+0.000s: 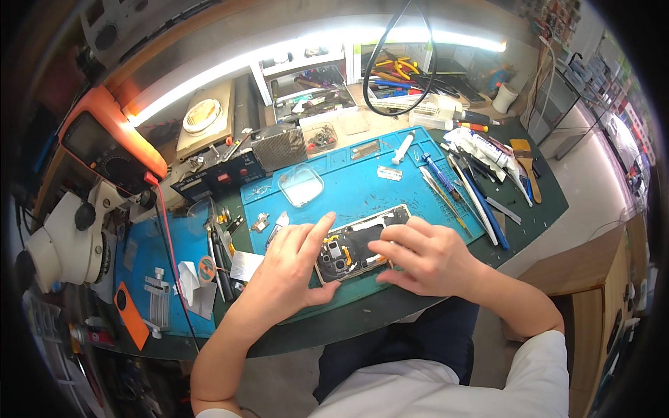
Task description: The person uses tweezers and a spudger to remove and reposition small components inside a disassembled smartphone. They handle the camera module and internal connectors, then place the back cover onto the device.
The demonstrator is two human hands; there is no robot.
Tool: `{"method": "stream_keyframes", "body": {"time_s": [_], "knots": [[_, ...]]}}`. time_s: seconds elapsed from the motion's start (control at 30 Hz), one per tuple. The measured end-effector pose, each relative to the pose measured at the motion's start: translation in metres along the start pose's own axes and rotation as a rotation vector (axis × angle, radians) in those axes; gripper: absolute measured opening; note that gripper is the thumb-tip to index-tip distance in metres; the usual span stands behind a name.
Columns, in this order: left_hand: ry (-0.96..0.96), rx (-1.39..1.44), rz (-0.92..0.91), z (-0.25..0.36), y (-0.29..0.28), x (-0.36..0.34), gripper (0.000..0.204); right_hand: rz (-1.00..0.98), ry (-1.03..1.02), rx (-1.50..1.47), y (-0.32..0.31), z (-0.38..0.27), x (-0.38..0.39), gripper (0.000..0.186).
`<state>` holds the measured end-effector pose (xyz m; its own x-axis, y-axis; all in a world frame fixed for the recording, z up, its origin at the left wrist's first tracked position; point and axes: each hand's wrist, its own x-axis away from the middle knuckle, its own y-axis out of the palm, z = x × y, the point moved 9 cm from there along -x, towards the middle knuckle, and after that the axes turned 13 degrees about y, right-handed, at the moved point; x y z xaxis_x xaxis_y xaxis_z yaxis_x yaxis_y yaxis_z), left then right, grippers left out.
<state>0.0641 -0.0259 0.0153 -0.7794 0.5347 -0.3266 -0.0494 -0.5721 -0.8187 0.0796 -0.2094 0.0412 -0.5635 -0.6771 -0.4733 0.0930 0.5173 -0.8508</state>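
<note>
A smartphone (pixel 355 244) with its back off lies tilted on the blue mat (pixel 348 188), its camera modules and dark inner parts exposed. My left hand (pixel 289 261) is closed around the phone's left end, thumb at the near edge and index finger along the far one. Over the right half of the phone, my right hand (pixel 432 258) has its fingers bent inward and its thumb by the near edge. Whatever those fingers hold, if anything, is too small or hidden to make out.
Beyond the phone are a clear tray (pixel 301 185) and a white syringe (pixel 403 148). Tweezers and a blue screwdriver (pixel 440 171) lie right of it. Left stand an orange multimeter (pixel 111 143), with its red lead crossing the bench, and a white microscope (pixel 66 244).
</note>
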Motion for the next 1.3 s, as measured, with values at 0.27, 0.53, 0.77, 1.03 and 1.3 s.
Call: {"method": "stream_keyframes", "body": {"time_s": [0.27,0.53,0.77,1.03,1.3], "knots": [[-0.373,0.767,0.029,-0.039,0.0,0.018,0.094,0.26,-0.084,0.051,-0.015,0.006,-0.014,0.03],[-0.257,1.093,0.443,-0.054,-0.03,0.025,0.129,-0.42,0.65,-1.683,0.055,0.009,-0.077,0.024],[-0.119,1.364,0.323,-0.051,-0.019,0.015,0.133,-0.527,0.726,-1.862,0.094,-0.013,-0.088,0.032],[-0.127,1.481,0.534,-0.058,-0.009,0.023,0.123,-0.52,0.554,-1.652,0.083,-0.003,-0.074,0.032],[-0.079,1.72,0.499,-0.064,-0.006,0.027,0.123,-0.463,0.523,-1.631,0.081,0.0,-0.076,0.029]]}}
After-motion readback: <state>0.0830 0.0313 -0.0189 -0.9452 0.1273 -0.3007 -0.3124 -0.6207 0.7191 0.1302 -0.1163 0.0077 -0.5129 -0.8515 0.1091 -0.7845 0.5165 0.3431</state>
